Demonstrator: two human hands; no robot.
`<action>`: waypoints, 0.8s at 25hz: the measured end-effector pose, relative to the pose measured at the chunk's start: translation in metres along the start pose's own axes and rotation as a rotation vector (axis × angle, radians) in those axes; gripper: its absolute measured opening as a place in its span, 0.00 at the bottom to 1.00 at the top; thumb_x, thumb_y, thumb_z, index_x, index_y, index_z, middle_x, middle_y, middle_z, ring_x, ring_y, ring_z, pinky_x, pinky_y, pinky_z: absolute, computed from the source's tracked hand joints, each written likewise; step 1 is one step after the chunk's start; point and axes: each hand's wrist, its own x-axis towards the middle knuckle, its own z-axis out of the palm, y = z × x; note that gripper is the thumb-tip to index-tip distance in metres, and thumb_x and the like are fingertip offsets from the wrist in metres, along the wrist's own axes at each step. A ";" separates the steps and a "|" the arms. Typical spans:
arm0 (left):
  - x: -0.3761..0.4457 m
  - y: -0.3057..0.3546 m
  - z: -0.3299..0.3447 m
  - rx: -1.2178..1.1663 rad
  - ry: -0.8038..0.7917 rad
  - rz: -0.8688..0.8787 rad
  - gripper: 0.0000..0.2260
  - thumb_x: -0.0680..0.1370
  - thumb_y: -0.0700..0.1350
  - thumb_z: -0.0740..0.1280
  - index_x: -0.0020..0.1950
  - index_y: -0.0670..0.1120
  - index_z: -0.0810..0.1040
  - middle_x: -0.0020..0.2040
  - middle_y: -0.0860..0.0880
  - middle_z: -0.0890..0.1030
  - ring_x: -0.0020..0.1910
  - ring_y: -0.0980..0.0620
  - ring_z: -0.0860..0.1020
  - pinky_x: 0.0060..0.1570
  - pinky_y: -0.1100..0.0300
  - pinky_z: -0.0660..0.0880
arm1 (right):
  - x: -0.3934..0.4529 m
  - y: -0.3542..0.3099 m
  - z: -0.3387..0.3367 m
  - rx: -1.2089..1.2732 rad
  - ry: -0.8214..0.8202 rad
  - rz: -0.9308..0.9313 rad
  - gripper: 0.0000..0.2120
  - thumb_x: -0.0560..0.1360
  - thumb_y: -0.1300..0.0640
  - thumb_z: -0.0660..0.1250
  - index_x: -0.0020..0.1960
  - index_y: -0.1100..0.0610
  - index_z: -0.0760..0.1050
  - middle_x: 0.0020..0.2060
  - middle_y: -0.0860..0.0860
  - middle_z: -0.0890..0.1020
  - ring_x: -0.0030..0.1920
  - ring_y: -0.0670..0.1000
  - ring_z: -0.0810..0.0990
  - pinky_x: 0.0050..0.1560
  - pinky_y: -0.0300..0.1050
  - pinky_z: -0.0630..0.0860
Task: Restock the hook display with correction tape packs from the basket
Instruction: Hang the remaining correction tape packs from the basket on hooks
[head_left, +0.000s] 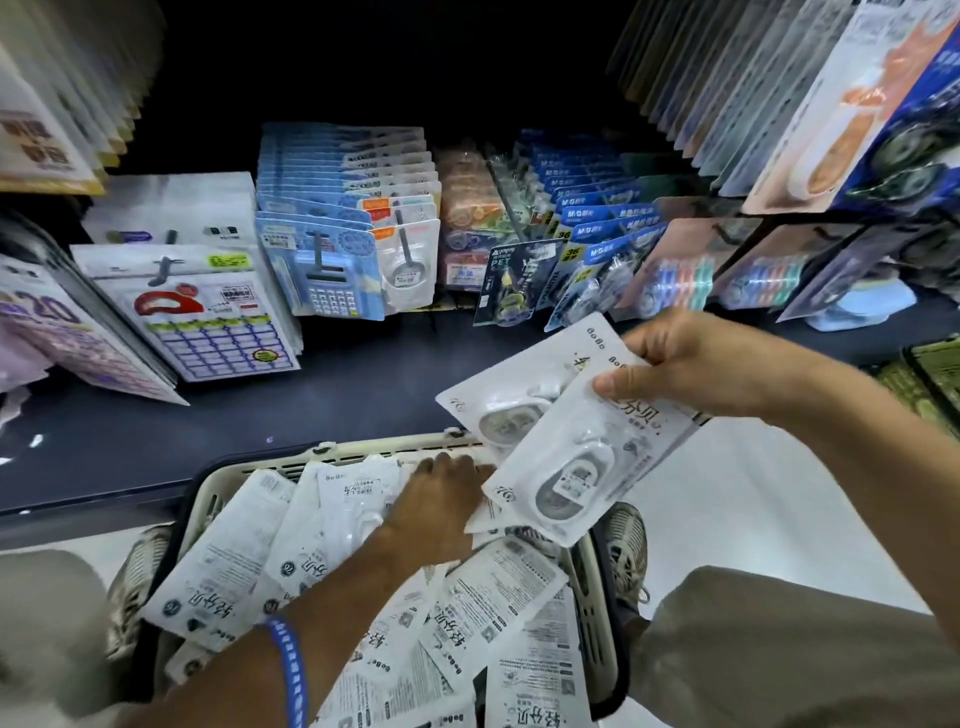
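A cream basket (332, 453) sits on the floor between my feet, filled with several white correction tape packs (483, 613) lying in a loose pile. My right hand (696, 364) is raised above the basket's far right corner and grips two white correction tape packs (550, 441) fanned out, blisters facing up. My left hand (441, 499) reaches down into the basket, fingers resting on the packs near its far rim; whether it grips one I cannot tell. Hooks (317, 249) with hanging stationery packs stand beyond the basket.
A dark shelf ledge (311, 405) runs across in front of the basket. Calculator packs (332, 280), label sheets (208, 322) and blue tape packs (597, 228) hang on hooks above it. More hanging packs crowd the upper right (831, 104) and upper left. White floor (753, 509) lies to the right.
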 end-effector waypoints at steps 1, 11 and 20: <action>0.002 -0.003 -0.011 -0.090 0.065 -0.050 0.25 0.77 0.59 0.61 0.71 0.50 0.70 0.64 0.45 0.78 0.62 0.40 0.75 0.60 0.48 0.74 | -0.004 -0.002 -0.008 0.029 -0.001 0.002 0.11 0.69 0.48 0.72 0.47 0.53 0.87 0.41 0.52 0.89 0.41 0.55 0.88 0.36 0.46 0.84; -0.042 -0.080 -0.049 -1.136 0.229 -0.280 0.14 0.82 0.43 0.67 0.38 0.40 0.81 0.35 0.47 0.82 0.35 0.52 0.76 0.40 0.57 0.72 | -0.022 -0.012 -0.019 0.265 -0.133 -0.035 0.12 0.69 0.56 0.74 0.51 0.59 0.87 0.47 0.60 0.88 0.42 0.55 0.88 0.39 0.45 0.84; -0.106 -0.109 -0.060 -1.691 0.314 -0.395 0.11 0.83 0.38 0.61 0.53 0.43 0.83 0.53 0.38 0.84 0.45 0.44 0.82 0.44 0.55 0.77 | 0.046 -0.010 0.101 0.172 -0.316 0.005 0.03 0.75 0.59 0.75 0.47 0.56 0.87 0.45 0.57 0.88 0.41 0.52 0.85 0.46 0.45 0.82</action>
